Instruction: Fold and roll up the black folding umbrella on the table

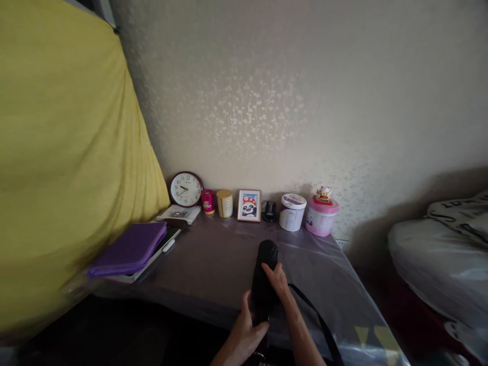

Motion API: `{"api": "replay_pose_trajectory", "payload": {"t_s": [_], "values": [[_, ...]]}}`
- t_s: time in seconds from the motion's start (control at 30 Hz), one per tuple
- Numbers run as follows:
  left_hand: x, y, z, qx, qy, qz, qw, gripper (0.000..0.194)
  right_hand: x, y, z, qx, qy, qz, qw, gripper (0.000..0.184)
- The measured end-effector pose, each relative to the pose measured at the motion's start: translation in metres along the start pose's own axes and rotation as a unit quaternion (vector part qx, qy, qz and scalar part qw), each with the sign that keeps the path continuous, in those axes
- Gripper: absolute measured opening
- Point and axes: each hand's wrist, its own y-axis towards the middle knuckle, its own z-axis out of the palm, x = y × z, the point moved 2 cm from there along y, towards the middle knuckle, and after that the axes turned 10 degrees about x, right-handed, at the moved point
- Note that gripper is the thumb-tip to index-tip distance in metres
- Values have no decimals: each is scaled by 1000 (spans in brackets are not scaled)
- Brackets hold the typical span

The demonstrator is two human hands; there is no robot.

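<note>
A black folded umbrella [264, 274] points away from me over the front part of the table, its rounded end toward the wall. My left hand [247, 330] is closed around its near end, thumb and fingers on either side. Higher up, my right hand [277, 279] grips the umbrella's right side, with the thumb lying across the top. A black strap [314, 310] loops out to the right of my right forearm and hangs down. Something metallic shows dimly below my left hand, too dark to make out.
The table [213, 259] has a plastic cover. Along the wall stand a clock [186, 189], a pink can [208, 202], a yellow-lidded jar [224, 204], a panda picture frame [249, 206], a small black object [269, 211] and two tubs [292, 213]. A purple folder [129, 249] lies left.
</note>
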Motion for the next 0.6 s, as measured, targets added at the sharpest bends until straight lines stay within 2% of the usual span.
{"api": "replay_pose_trajectory", "payload": {"t_s": [0.07, 0.13, 0.27, 0.37, 0.43, 0.6], "values": [[4, -4, 0, 47, -57, -31, 997, 63, -4, -4, -4, 4, 84, -21, 996, 44], [7, -8, 2, 114, -108, -53, 986, 47, -5, -10, -7, 21, 195, -43, 980, 46], [9, -11, 9, 202, -243, -82, 945, 42, 7, -25, -7, 64, 345, -63, 934, 47], [4, -9, 18, 218, -323, -55, 919, 42, 20, -33, -7, 84, 399, -88, 909, 49], [1, -7, 23, 215, -340, -48, 914, 40, 26, -38, -10, 90, 410, -104, 902, 50], [-1, -6, 30, 198, -304, -59, 930, 30, 34, -48, -18, 66, 373, -106, 920, 54]]}}
